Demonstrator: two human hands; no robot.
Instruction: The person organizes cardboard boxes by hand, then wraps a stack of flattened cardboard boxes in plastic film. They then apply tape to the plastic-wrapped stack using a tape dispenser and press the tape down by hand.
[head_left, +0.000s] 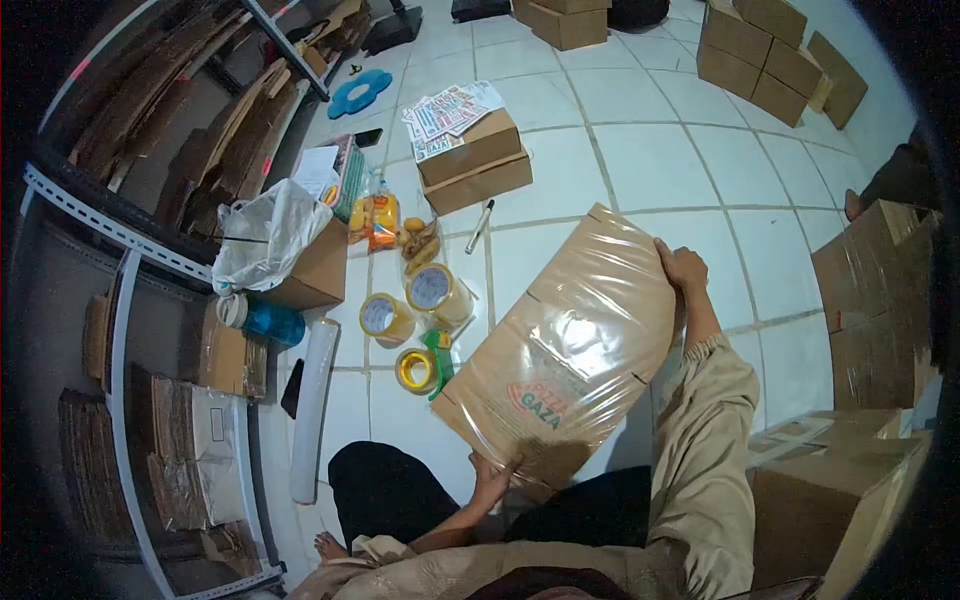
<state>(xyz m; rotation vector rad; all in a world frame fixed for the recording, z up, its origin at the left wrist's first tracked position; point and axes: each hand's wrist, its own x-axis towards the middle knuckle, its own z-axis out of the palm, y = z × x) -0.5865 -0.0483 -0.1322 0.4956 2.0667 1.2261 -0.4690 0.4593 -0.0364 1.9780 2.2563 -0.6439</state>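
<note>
our left hand (492, 478) clamps the near edge of the wrapped bundle (570, 350), our right hand (682, 266) the far edge, to brace it tilted.

White tiled floor (650, 150), grey metal shelving (110, 225) with flattened cardboard (150, 100) at left.
</note>
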